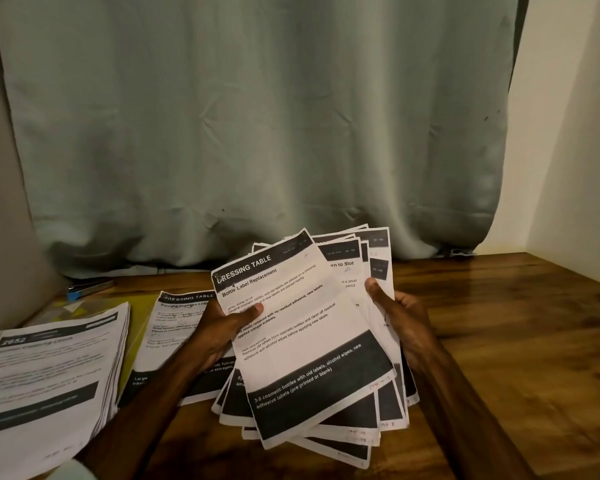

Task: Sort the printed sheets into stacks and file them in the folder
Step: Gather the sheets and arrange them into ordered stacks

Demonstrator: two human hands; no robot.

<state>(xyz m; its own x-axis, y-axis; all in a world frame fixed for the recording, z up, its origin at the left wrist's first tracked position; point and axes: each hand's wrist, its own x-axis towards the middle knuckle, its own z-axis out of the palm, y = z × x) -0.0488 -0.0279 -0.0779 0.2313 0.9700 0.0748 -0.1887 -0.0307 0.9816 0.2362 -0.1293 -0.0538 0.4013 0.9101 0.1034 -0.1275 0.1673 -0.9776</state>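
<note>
While the sorting is plainly only partly done, the person is holding a fanned sheaf (343,263) of printed sheets above the wooden surface (516,323), just in front of the grey-green curtain (257,133). The left hand (219,329) is pinching the top sheet (302,327), headed "Dressing Table, Bottle Label Replacement"; its fingers (250,311) are curling round the left edge with the thumb pressing on the print, probably so that this page can be drawn off alone. The right hand (404,315) is gripping the sheaf's right edge, thumb on top and the other digits hidden beneath, and the spread is likely letting each heading show for reading. To the left, a thick stack (49,368) is lying on what looks like a yellow folder (141,308), and a smaller pile (174,327) with a matching "Dressing Table" heading is lying just beside it, partly under the left forearm. That pile seems the likely place for the top sheet. A stapler (89,288) is resting at the back, near the curtain's hem.
</note>
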